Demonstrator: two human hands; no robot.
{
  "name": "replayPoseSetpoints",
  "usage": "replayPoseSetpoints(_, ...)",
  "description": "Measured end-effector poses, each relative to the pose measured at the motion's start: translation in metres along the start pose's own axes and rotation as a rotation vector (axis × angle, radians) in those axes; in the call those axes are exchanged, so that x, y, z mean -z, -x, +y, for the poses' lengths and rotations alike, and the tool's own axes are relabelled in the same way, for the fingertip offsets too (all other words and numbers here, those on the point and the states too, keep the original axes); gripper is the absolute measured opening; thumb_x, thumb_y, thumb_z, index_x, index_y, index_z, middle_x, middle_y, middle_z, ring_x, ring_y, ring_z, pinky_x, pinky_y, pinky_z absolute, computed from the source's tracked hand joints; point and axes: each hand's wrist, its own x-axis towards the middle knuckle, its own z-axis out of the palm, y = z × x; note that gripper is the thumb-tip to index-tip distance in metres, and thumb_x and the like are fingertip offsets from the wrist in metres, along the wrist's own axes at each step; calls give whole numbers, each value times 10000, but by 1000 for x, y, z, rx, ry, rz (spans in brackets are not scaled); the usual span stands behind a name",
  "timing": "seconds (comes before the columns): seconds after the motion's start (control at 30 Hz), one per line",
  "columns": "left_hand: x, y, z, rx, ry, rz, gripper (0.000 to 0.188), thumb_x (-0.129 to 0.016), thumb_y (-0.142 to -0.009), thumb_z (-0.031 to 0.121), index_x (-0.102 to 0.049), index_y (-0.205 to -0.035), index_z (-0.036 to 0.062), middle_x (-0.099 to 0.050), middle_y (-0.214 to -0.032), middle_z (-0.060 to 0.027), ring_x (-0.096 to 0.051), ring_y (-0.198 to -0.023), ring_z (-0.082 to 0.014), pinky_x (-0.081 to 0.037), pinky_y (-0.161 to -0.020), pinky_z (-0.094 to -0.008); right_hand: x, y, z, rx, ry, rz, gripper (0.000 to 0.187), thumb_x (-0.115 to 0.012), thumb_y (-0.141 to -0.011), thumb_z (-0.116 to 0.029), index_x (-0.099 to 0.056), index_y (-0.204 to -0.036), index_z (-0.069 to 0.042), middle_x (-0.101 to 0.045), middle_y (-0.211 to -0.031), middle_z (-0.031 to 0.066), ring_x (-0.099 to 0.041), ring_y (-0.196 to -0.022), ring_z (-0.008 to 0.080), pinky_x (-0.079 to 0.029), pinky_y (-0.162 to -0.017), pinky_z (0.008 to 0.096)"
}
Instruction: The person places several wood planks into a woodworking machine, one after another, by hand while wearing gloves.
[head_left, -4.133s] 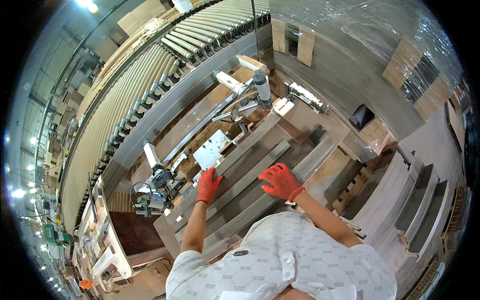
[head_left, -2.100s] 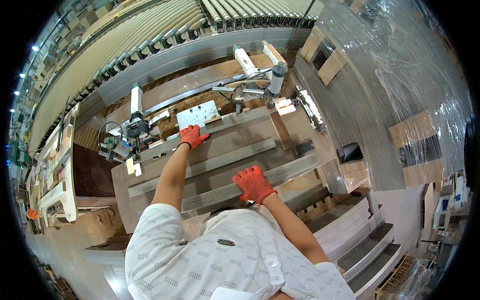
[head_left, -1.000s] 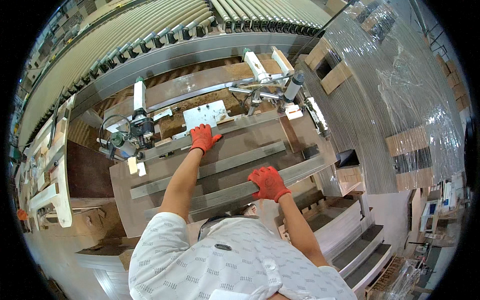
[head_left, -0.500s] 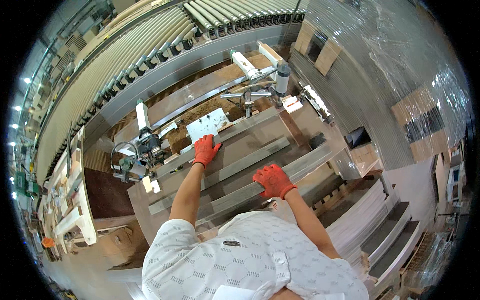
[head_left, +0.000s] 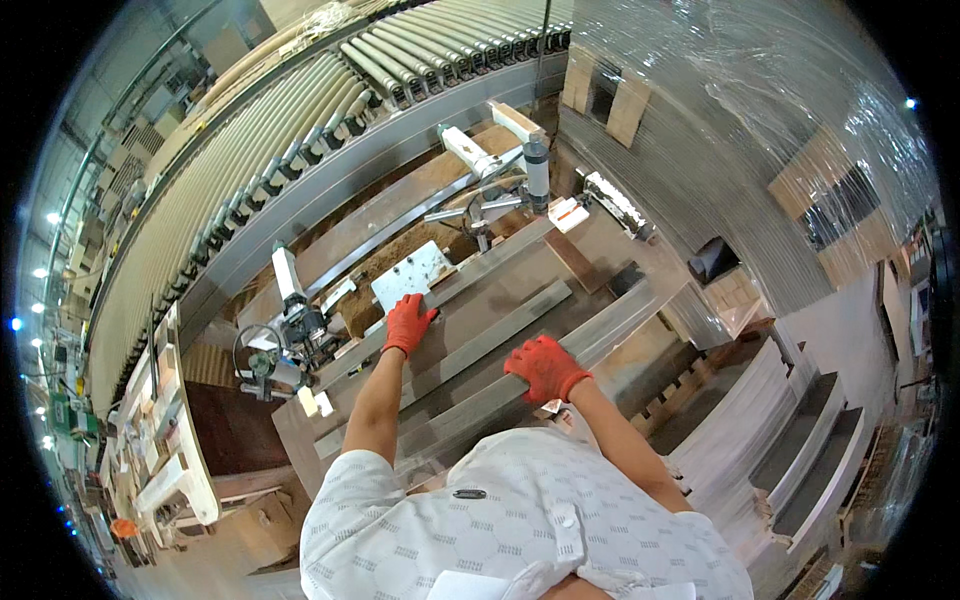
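at the near side of the brown worktop [head_left: 297,432], the right hand [head_left: 546,368] rests, fingers bent, on the near grey strip [head_left: 465,413]; firmness of grip: cannot tell. strips: 3, long axes running away rightward. the middle strip [head_left: 505,328] lies between the hands. left hand [head_left: 410,322], fingers slightly apart, is nearest the far strip [head_left: 490,262]. beyond: 1 pale plate [head_left: 412,275].

Beyond the left hand [head_left: 408,325], a conveyor [head_left: 265,145] of pale rollers runs behind a grey rail [head_left: 335,165]. Ahead and to the right of the right hand [head_left: 545,368] stands a stack [head_left: 690,130] in clear film, with pale floor [head_left: 835,310] on its near side. Well left of the left hand are a cluttered wooden table [head_left: 195,480] and, farther off, small bright lights [head_left: 53,218].
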Motion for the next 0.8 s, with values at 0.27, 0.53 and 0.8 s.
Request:
replayPoseSetpoints(0.27, 26, 12, 19, -89, 111, 42, 504, -776, -928, 398, -638, -1274, 58, -674, -1170, -164, -656, -1085, -381, -535, -875, -501, -6, 4, 2, 12, -34, -18, 599, -892, -707, -412, -660, -1216, -198, -677, -1185, 40, -634, -1171, 265, -464, -1001, 458)
replayPoseSetpoints(0.53, 72, 103, 86, -40, 301, -144, 534, -807, -900, 304, -622, -1336, 58, -658, -1273, -169, -643, -1141, -404, -550, -931, -481, 0, 3, 6, 55, -164, 84, 608, -901, -667, -463, -672, -1160, -191, -691, -1110, 29, -660, -1090, 258, -485, -949, 444)
replayPoseSetpoints(0.8, 67, 156, 47, -66, 269, -277, 580, -796, -875, 199, -597, -1395, 36, -633, -1378, -210, -611, -1273, -413, -521, -1058, -466, 6, 2, 6, 44, -150, 41, 604, -875, -659, -484, -670, -1142, -184, -683, -1090, 38, -658, -1101, 261, -494, -924, 441)
